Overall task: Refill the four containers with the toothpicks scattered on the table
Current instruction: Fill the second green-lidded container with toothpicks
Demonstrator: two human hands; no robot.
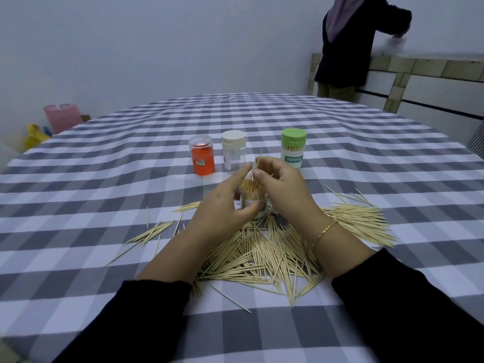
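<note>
Far left, off the table: pink bin (62, 119) and yellow bag (35, 135) on the floor by the wall.

Table (104, 179) has a grey/white check cloth. Loose toothpicks (262, 255) are scattered in a thick pile at centre-front, between and under the forearms. A thinner scatter lies to the left, and a dense fan spreads right of the right wrist.

Row at the back, left to right:
- orange container (202, 159), clear lid on
- clear container (234, 150), white lid on, contents not readable
- green-lid container (293, 148), labelled TOOTHPICK, sticks visible inside, lid closed

All three stand upright, near each other but apart.

Open container (252, 199) sits just in front of that row, at the far edge of the pile. It is packed with upright toothpicks, no lid on it, mostly hidden by the hands.

Left hand (225, 205) wraps the open container: thumb across its front, index finger extended up past the rim.

Right hand (284, 187) is curled just above and right of the rim, pinching a few toothpicks; one held toothpick (258, 161) pokes up, tilted. Gold bracelet (324, 230) on the right wrist, black sleeves on both arms.

Back right: another person (348, 48) in dark clothes stands at a tiled counter (429, 66), well apart from the table.
</note>
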